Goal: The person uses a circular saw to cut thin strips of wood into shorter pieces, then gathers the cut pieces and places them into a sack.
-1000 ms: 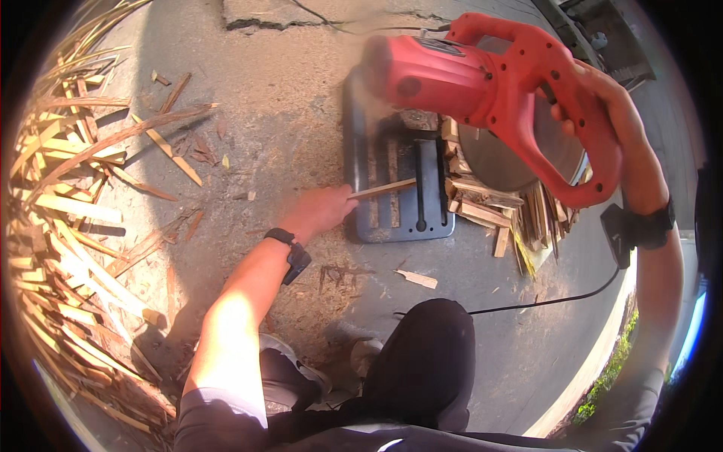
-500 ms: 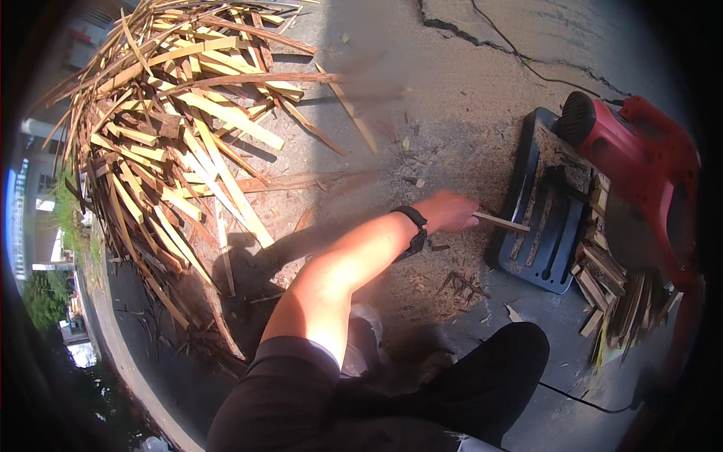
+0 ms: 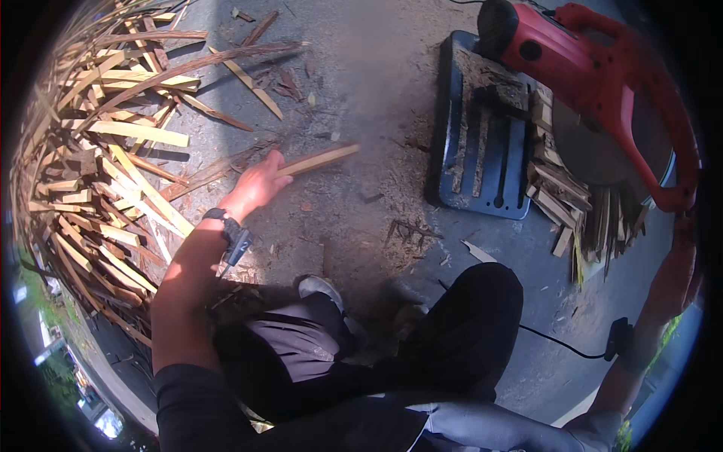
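Note:
My left hand is closed around one end of a wood strip, with brown bark along one side and a pale cut face. It holds the strip over the sawdust-strewn ground, between the wood pile and the saw. At the right rim, my right hand is closed at the lower end of the handle of a red cut-off saw; its fingers are dim there. The saw's round disc shows below the motor housing. A dark slotted metal base carries the saw, with sawdust lying on it.
A large heap of long split wood strips spreads across the left. Short cut pieces are stacked beside the saw base, under the disc. A black power cable runs along the ground near my knee. My shoe stands close by.
My left hand has moved left with a wood strip, away from the saw base and toward the heap. The view has shifted, and more of my right arm and the disc shows.

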Demonstrator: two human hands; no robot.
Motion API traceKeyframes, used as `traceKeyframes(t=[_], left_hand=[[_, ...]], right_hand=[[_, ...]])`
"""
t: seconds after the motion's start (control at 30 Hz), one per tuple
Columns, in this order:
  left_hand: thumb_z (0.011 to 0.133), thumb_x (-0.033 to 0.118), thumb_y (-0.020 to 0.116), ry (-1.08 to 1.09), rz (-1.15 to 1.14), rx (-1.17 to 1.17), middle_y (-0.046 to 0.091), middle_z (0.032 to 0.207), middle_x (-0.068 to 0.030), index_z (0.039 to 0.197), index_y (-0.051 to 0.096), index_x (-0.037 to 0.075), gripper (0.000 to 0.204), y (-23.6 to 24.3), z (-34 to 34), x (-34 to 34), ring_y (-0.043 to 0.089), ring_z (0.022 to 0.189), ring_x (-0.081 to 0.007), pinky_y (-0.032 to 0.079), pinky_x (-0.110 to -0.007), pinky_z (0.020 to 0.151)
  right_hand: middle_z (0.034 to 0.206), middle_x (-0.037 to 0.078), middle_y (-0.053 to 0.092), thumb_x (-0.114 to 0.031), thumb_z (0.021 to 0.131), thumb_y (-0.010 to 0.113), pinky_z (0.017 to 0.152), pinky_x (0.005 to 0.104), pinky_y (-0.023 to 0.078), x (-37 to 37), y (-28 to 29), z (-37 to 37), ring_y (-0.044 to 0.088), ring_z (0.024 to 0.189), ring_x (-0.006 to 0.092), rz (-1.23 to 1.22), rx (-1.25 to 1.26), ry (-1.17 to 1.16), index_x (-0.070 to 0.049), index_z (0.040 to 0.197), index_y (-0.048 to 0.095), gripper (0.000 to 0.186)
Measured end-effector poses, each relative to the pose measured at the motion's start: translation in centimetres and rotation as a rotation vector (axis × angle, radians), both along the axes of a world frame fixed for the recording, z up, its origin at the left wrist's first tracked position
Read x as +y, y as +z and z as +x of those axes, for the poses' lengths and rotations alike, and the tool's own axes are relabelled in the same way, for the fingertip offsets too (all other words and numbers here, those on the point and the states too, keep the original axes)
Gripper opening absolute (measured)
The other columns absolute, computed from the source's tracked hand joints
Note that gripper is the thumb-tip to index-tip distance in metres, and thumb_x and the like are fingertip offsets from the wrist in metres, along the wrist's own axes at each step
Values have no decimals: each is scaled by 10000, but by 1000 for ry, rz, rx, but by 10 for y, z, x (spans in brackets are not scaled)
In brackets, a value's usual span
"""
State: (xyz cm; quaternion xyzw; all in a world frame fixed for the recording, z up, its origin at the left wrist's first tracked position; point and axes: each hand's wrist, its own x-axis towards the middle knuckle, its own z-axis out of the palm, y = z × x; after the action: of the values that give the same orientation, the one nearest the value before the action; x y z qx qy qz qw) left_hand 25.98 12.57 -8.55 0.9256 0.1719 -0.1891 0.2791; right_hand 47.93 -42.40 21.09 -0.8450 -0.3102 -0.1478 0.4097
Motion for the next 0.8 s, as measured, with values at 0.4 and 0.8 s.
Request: traceKeyframes(t=[0.4, 0.8], left_hand=[[711, 18, 621, 214, -208, -75, 406, 730, -38, 890, 382, 60, 301, -59, -44, -11, 435, 677, -134, 395, -284, 621], [688, -12, 667, 242, -103, -48, 443, 738, -16, 916, 398, 66, 361, -70, -93, 6, 434, 692, -99, 393, -261, 613]], right_hand=[[974, 155, 616, -86, 715, 683, 775, 350, 496, -58, -328, -158, 618, 870, 282, -746, 975, -264, -15, 1089, 555, 402], [911, 107, 584, -241, 688, 676, 778, 407, 446, -39, -410, -139, 546, 888, 312, -1142, 340, -113, -92, 907, 564, 287]])
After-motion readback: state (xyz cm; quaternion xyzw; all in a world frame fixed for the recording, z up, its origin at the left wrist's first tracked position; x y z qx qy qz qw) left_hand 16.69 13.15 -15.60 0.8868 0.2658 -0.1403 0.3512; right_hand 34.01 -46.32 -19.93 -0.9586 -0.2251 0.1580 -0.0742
